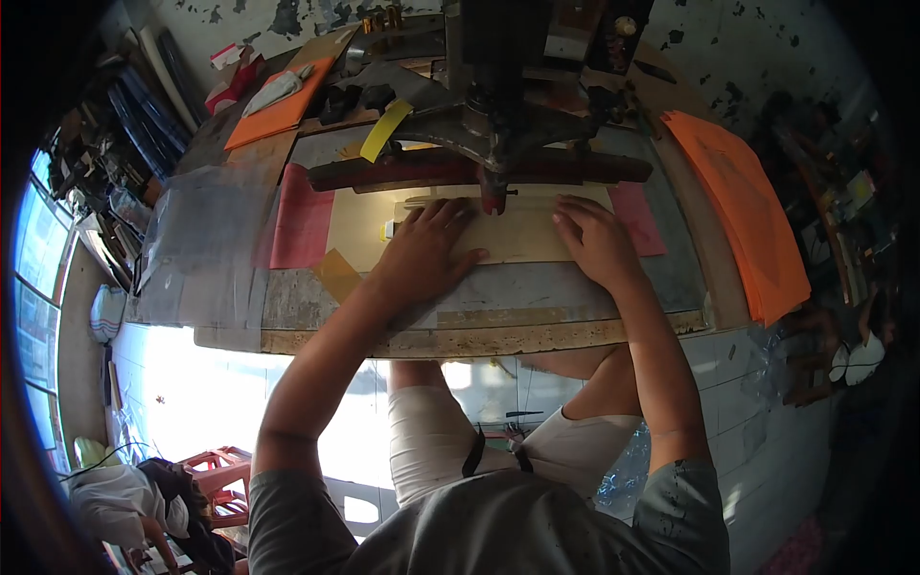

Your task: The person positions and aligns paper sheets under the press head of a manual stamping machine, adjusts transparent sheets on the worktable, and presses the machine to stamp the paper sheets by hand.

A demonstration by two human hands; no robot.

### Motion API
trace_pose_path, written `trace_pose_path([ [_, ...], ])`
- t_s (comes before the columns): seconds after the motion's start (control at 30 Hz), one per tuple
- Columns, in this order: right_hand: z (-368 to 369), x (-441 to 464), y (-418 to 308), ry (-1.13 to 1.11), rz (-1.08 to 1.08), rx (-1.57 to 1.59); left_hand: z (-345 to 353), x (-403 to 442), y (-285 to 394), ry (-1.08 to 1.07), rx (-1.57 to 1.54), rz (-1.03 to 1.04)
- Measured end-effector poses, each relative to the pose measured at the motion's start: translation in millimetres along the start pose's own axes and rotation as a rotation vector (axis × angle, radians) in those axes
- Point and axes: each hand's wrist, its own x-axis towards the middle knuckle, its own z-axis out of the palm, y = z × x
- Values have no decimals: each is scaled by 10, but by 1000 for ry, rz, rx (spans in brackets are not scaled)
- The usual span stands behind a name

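Observation:
A cream-coloured sheet (359, 230) lies on the worktable, over a red sheet (302, 225) that shows at both sides. On top of it is a narrower cream piece (522, 235), possibly card. My left hand (431, 244) rests flat on this piece with its fingers spread. Toward the right end, my right hand (602, 241) lies on the cream material, thumb and fingers apart. Neither hand visibly grips anything. Just beyond the hands, a dark press bar (402, 172) hangs across the sheet, below a heavy metal arm (494, 125).
Orange sheets (738, 211) are stacked at the right, with another orange stack (278, 105) back left. Clear plastic sheets (201, 240) cover the table's left side. A yellow strip (385, 131) hangs by the press. Another person (125, 503) is at lower left, beside a red stool (220, 479).

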Motion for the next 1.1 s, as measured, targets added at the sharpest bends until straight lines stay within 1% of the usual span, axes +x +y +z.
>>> trace_pose_path([
  [0.07,-79,-17,-33,16,80,-57,-21,-63,-12,-8,62,-41],
  [0.17,-247,-59,-123,-97,56,-213,-109,-286,82,11,73,-91],
  [0.2,-235,-123,-192,-78,-16,-188,-146,-411,124,23,69,-107],
  [0.23,-214,-299,-260,-64,-77,-167,-120,-516,157,-11,24,-85],
  [0.27,-188,-442,-308,-52,-138,-145,-62,-595,189,15,20,-74],
  [0.33,-54,-616,-273,-87,-149,-191,51,-694,254,66,9,-57],
  [0.37,-5,-663,-239,-105,-155,-215,61,-703,265,19,33,-72],
  [0.47,-42,-633,-242,-184,-70,-123,65,-681,258,9,31,-81],
  [0.57,-18,-585,-214,-143,-93,-124,67,-639,215,9,32,-81],
  [0.67,-49,-541,-224,-163,-89,-99,61,-622,195,-1,33,-84],
  [0.87,-10,-446,-152,-130,-122,-207,-44,-558,116,-29,-58,-108],
  [1.1,18,-421,-104,-88,-130,-181,-55,-533,66,-19,-57,-100],
])
